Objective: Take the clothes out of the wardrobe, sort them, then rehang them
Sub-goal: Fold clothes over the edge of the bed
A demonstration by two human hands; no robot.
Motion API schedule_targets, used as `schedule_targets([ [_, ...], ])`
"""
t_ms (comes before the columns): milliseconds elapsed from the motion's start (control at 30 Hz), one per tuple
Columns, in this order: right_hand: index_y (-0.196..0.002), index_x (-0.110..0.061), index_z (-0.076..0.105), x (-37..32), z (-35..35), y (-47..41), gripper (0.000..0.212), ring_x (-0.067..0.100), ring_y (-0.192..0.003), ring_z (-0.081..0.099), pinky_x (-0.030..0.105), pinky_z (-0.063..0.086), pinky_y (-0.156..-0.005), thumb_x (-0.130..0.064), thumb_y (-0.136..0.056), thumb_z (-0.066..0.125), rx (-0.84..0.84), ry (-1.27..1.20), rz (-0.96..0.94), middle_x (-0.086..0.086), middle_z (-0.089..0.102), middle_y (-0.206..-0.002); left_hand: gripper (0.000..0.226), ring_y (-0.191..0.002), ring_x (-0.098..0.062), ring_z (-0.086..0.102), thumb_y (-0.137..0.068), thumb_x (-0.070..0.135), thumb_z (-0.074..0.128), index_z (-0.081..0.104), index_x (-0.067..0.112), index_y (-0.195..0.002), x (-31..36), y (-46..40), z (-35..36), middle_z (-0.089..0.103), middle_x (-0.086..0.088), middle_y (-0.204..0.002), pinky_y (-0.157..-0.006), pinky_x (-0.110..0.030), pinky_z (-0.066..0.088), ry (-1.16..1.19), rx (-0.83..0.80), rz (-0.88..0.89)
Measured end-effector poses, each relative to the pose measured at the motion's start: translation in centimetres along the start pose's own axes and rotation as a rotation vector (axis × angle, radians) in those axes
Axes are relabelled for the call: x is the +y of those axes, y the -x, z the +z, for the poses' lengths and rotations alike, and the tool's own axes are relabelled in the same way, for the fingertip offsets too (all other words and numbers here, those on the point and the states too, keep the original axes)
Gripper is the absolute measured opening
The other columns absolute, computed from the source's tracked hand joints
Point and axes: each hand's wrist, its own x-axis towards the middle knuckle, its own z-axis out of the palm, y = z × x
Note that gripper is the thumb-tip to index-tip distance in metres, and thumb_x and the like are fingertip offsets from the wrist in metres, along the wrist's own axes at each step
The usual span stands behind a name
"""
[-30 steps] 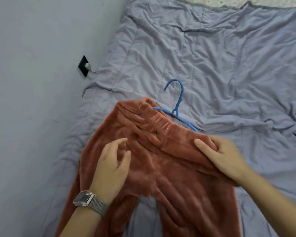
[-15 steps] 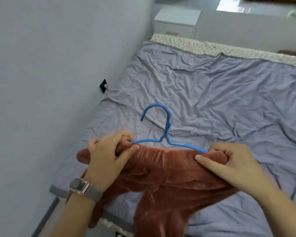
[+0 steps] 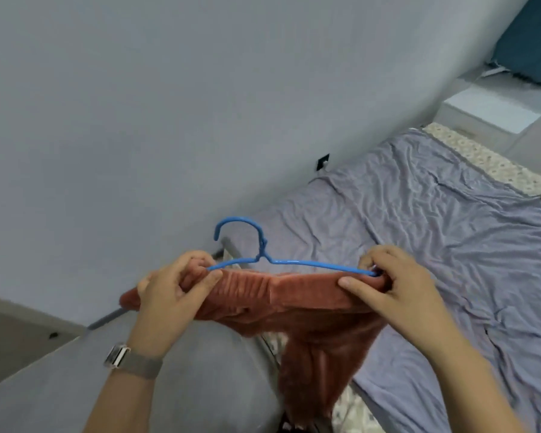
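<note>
One hanger (image 3: 264,256), one garment (image 3: 294,295), two hands.

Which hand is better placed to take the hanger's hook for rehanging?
Probably left. The hook sits above the left hand, nearer than to the right hand, which pinches the hanger end and pants and could support them alone.

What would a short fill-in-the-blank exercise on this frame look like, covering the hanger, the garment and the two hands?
1. The hanger is ____ in colour.
2. The rust-brown garment is held up at both ends of the hanger, the left hand at one end and the ____ hand at the other.
3. A watch sits on the ____ wrist.
4. To the right lies a bed under a wrinkled ____ cover.

Missing words: blue; right; left; lavender-grey
</note>
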Motion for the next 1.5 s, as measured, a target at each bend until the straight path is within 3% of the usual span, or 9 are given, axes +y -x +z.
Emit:
schedule_targets([
  [133, -0.120, -0.031, 0.053, -4.4, 2.1, 1.6, 0.068, -0.001, -0.096, 0.058, 0.006, 0.038, -0.084, -0.045, -0.061, 0.085, -0.199, -0.049, -0.137, -0.016, 0.061, -0.106, 0.029, -0.082, -0.003, 0.062, -0.063, 0.066, 0.051, 0.058, 0.047, -0.084, -3.8, 8.8, -7.7, 0.065, 0.026, -0.077, -0.093, -0.052, 0.044, 0.031, 0.157, -0.170],
  [267, -0.105, -0.018, 0.065, -8.7, 4.8, 4.1, 0.074, -0.001, -0.083, 0.057, 0.014, 0.043, -0.072, -0.081, -0.073, 0.043, -0.389, 0.007, -0.332, -0.011, 0.067, -0.083, 0.024, -0.082, 0.003, 0.060, -0.066, 0.061, 0.054, 0.059, 0.045, -0.084, -5.0, 17.8, -13.4, 0.065, 0.026, -0.082, -0.096, -0.049, 0.042, -0.005, 0.334, -0.261],
  [400, -0.099, -0.047, 0.052, -14.4, 6.9, 6.6, 0.023, -0.017, -0.086, 0.052, 0.001, 0.037, -0.070, -0.057, -0.081, 0.040, -0.498, -0.027, -0.524, -0.027, 0.063, -0.086, 0.032, -0.081, 0.000, 0.061, -0.065, 0.065, 0.046, 0.057, 0.045, -0.087, -4.3, 24.9, -17.1, 0.064, 0.028, -0.084, -0.100, -0.049, 0.039, -0.087, 0.503, -0.337],
  [633, -0.099, -0.050, 0.046, -22.7, 9.0, 10.1, 0.029, 0.000, -0.084, 0.056, 0.018, 0.044, -0.072, -0.064, -0.081, 0.028, -0.690, -0.029, -0.852, -0.030, 0.055, -0.086, 0.027, -0.066, 0.001, 0.058, -0.064, 0.065, 0.048, 0.054, 0.049, -0.086, -0.7, 35.0, -19.3, 0.062, 0.030, -0.079, -0.095, -0.046, 0.040, -0.184, 0.750, -0.475],
  [767, -0.086, -0.033, 0.068, -25.0, 9.6, 12.8, 0.045, 0.004, -0.077, 0.067, 0.028, 0.051, -0.072, -0.073, -0.075, 0.052, -0.868, -0.186, -0.784, -0.015, 0.071, -0.077, 0.027, -0.068, 0.012, 0.053, -0.065, 0.059, 0.054, 0.051, 0.053, -0.091, 0.8, 40.2, -18.8, 0.058, 0.039, -0.078, -0.092, -0.044, 0.040, -0.251, 0.815, -0.590],
  [900, -0.079, -0.033, 0.077, -26.9, 9.9, 16.5, 0.034, 0.006, -0.074, 0.069, 0.030, 0.055, -0.072, -0.063, -0.064, 0.072, -1.047, -0.351, -0.643, -0.008, 0.075, -0.075, 0.038, -0.087, 0.010, 0.058, -0.062, 0.070, 0.047, 0.052, 0.052, -0.096, 1.5, 46.6, -18.6, 0.060, 0.036, -0.093, -0.101, -0.045, 0.036, -0.273, 0.810, -0.652],
  [1100, -0.066, -0.030, 0.077, -32.8, 11.0, 25.9, 0.007, 0.002, -0.057, 0.063, 0.016, 0.049, -0.055, -0.036, -0.070, 0.077, -1.267, -0.416, -0.597, -0.004, 0.072, -0.063, 0.041, -0.099, -0.005, 0.055, -0.069, 0.071, 0.039, 0.054, 0.050, -0.100, 2.4, 60.8, -18.6, 0.064, 0.024, -0.100, -0.101, -0.043, 0.034, -0.400, 0.928, -0.853],
  [1300, -0.065, -0.012, 0.075, -38.8, 13.6, 39.7, 0.026, 0.007, -0.054, 0.055, 0.026, 0.044, -0.058, -0.036, -0.074, 0.078, -1.408, -0.416, -0.584, 0.003, 0.068, -0.059, 0.062, -0.113, -0.018, 0.049, -0.077, 0.059, 0.036, 0.055, 0.023, -0.124, 2.4, 74.9, -17.9, 0.057, 0.004, -0.119, -0.102, -0.037, 0.035, -0.492, 1.307, -1.052],
  [1500, -0.050, -0.011, 0.057, -42.7, 17.1, 55.7, 0.042, 0.013, -0.048, 0.043, 0.026, 0.034, -0.051, -0.035, -0.080, 0.073, -1.507, -0.410, -0.538, 0.000, 0.049, -0.049, 0.049, -0.108, 0.000, 0.051, -0.081, 0.046, 0.047, 0.055, 0.023, -0.124, 2.6, 87.5, -17.5, 0.052, 0.014, -0.118, -0.099, -0.018, 0.037, -0.285, 1.319, -1.069],
])
